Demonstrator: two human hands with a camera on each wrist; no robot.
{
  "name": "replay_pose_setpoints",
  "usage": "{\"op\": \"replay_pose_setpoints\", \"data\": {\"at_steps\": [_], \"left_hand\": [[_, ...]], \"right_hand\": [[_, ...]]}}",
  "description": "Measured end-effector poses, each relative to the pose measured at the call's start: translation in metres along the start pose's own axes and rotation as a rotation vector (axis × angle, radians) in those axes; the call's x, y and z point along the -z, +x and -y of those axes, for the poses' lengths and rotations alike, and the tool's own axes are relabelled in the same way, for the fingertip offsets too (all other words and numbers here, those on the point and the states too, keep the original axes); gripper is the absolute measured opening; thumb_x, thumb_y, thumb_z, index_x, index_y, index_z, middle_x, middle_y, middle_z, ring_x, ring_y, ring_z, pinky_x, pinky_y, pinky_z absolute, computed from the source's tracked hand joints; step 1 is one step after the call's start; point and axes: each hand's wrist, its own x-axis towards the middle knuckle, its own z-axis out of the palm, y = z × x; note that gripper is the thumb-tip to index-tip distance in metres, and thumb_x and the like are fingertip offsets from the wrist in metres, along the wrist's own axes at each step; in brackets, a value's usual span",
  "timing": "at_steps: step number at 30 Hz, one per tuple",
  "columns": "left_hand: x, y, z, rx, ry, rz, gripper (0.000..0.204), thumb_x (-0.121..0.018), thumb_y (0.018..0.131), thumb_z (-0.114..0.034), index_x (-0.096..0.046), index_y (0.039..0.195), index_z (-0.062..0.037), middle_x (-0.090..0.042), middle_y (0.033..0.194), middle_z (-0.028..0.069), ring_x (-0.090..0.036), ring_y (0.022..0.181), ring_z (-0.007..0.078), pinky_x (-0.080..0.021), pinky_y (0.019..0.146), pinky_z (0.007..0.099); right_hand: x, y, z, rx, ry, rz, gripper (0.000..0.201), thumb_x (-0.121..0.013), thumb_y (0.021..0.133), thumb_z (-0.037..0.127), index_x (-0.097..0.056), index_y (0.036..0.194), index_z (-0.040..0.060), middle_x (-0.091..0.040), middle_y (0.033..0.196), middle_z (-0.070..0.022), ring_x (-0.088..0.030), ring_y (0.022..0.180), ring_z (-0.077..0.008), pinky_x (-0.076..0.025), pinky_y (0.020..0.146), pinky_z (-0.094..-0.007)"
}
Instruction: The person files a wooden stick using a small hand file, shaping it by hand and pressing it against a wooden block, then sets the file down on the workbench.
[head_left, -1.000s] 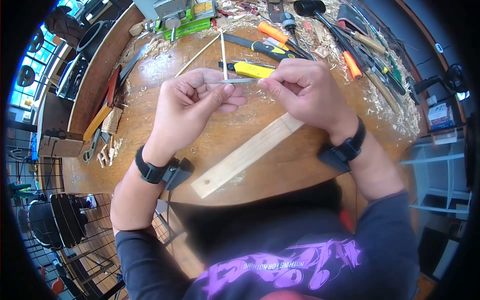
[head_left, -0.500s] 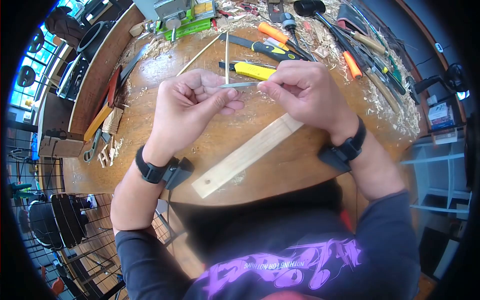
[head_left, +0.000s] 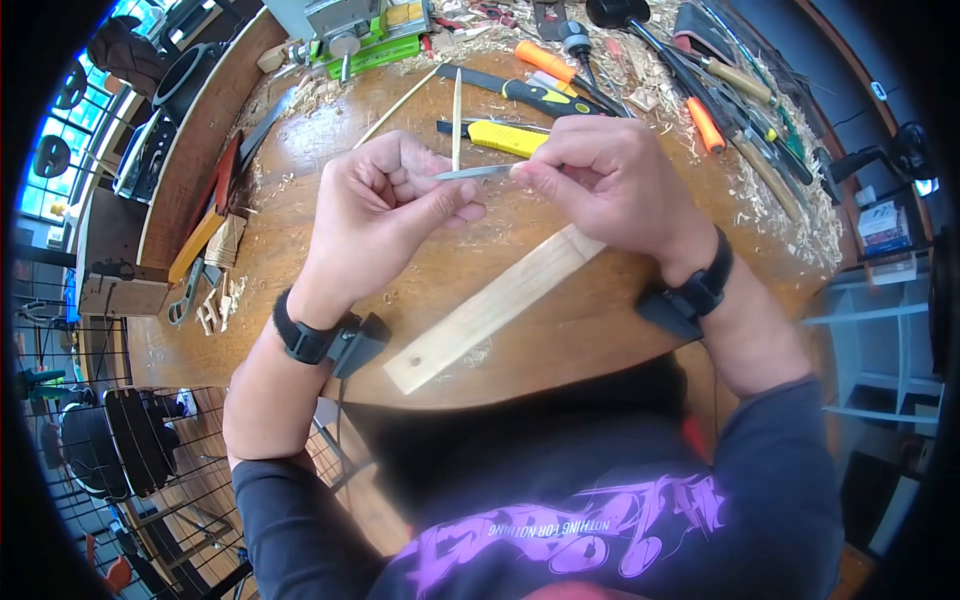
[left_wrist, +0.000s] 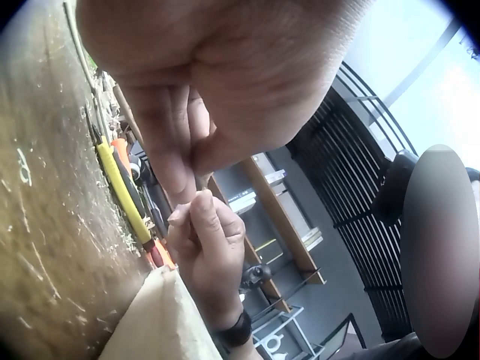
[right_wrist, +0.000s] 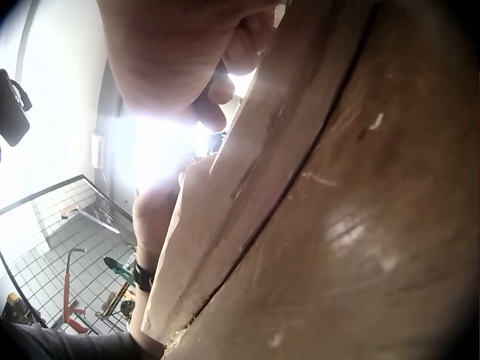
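Above the bench, my left hand (head_left: 385, 200) pinches a slim pale wooden stick (head_left: 457, 120) that points away from me and narrows at its far end. My right hand (head_left: 600, 180) grips a thin grey strip, blade-like in shape (head_left: 475, 173), between thumb and forefinger. This strip crosses the near end of the stick, and its left end lies by the left thumb. In the left wrist view the fingertips of both hands come close together, and the left fingers hide most of the stick. Below the hands lies a flat wooden board (head_left: 500, 310) with a knot near one end.
Beyond the hands lie a yellow utility knife (head_left: 505, 138), a yellow-black handled tool (head_left: 545, 97) and another thin stick (head_left: 400, 105). Orange-handled tools, a black mallet (head_left: 615, 14) and wood shavings crowd the back right. Scissors (head_left: 185, 300) and a wooden ledge (head_left: 195, 150) are on the left.
The stick has shifted slightly to the right and now stands straighter in the head view. The grey strip has moved a little toward me and tilts slightly. Both hands keep their grip.
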Motion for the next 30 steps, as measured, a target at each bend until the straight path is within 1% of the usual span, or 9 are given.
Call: {"op": "replay_pose_setpoints", "data": {"at_steps": [3,5,6,8,18,20,24,27,30], "left_hand": [[-0.001,-0.001,0.002,0.018,-0.04,0.009,0.012,-0.074,0.101,0.006,-0.064,0.105,0.0016,-0.08,0.103,0.0135,-0.082,0.095,0.0213,-0.069,0.08,0.0286],[-0.003,0.001,0.001,0.021,0.003,0.023,0.012,-0.074,0.101,0.006,-0.064,0.105,0.0013,-0.08,0.103,0.0136,-0.082,0.094,0.021,-0.069,0.081,0.0286],[-0.001,0.0,0.0,0.019,0.004,0.023,0.012,-0.074,0.101,0.006,-0.064,0.105,0.0013,-0.08,0.103,0.0136,-0.082,0.094,0.021,-0.069,0.081,0.0286],[0.004,-0.001,0.0,0.005,-0.01,0.017,0.012,-0.074,0.101,0.006,-0.064,0.105,0.0011,-0.08,0.103,0.0139,-0.082,0.094,0.0211,-0.069,0.081,0.029],[0.0,-0.001,-0.001,0.028,-0.017,0.041,0.012,-0.074,0.102,0.005,-0.064,0.107,0.002,-0.079,0.104,0.0141,-0.082,0.095,0.0215,-0.069,0.082,0.0303],[-0.008,0.001,-0.003,0.02,-0.029,0.038,0.011,-0.072,0.102,0.005,-0.063,0.108,0.0026,-0.079,0.105,0.0146,-0.082,0.095,0.022,-0.069,0.083,0.031],[-0.001,0.003,-0.004,0.022,0.001,0.04,0.01,-0.071,0.103,0.006,-0.062,0.109,0.0029,-0.079,0.106,0.0152,-0.082,0.096,0.0228,-0.069,0.084,0.0319],[-0.006,0.002,-0.004,0.032,0.009,0.061,0.009,-0.069,0.104,0.006,-0.062,0.109,0.0034,-0.079,0.106,0.0155,-0.082,0.098,0.0236,-0.069,0.085,0.0326],[-0.004,0.003,-0.009,0.018,0.015,0.056,0.008,-0.068,0.105,0.005,-0.063,0.111,0.0038,-0.079,0.107,0.0155,-0.082,0.098,0.0242,-0.069,0.085,0.033]], "right_hand": [[0.0,-0.001,0.003,0.006,-0.044,0.007,0.014,-0.085,0.093,0.018,-0.082,0.089,0.0047,-0.069,0.072,-0.008,-0.062,0.058,-0.0217,-0.046,0.054,-0.035],[-0.004,0.0,0.005,0.019,0.017,0.04,0.008,-0.08,0.095,0.007,-0.079,0.09,0.0009,-0.066,0.072,-0.0068,-0.059,0.062,-0.0175,-0.044,0.056,-0.0333],[-0.003,0.0,0.002,0.021,0.017,0.039,0.008,-0.08,0.095,0.007,-0.079,0.09,0.0009,-0.066,0.072,-0.0068,-0.059,0.062,-0.0175,-0.044,0.056,-0.0333],[0.001,-0.001,-0.004,0.008,-0.022,0.005,0.014,-0.084,0.093,0.018,-0.082,0.089,0.0046,-0.069,0.073,-0.0083,-0.062,0.058,-0.022,-0.046,0.055,-0.0356],[-0.001,-0.001,-0.003,0.021,-0.018,0.0,0.014,-0.084,0.093,0.018,-0.081,0.09,0.0043,-0.07,0.075,-0.0091,-0.063,0.059,-0.0228,-0.047,0.055,-0.0359],[-0.006,0.001,0.003,0.066,-0.013,-0.035,0.015,-0.085,0.093,0.019,-0.081,0.09,0.0043,-0.07,0.075,-0.0085,-0.063,0.059,-0.023,-0.047,0.056,-0.036],[-0.002,0.0,-0.007,0.069,-0.011,-0.047,0.016,-0.085,0.093,0.02,-0.081,0.09,0.0043,-0.07,0.075,-0.0084,-0.063,0.059,-0.0234,-0.048,0.056,-0.0359],[-0.004,-0.001,-0.001,0.005,0.026,-0.029,0.016,-0.084,0.094,0.019,-0.081,0.09,0.0044,-0.069,0.075,-0.0087,-0.062,0.059,-0.0235,-0.047,0.056,-0.0361],[-0.005,0.005,-0.002,0.06,0.001,-0.027,0.015,-0.084,0.094,0.019,-0.081,0.09,0.004,-0.069,0.075,-0.0088,-0.061,0.059,-0.0227,-0.047,0.056,-0.0362]]}}
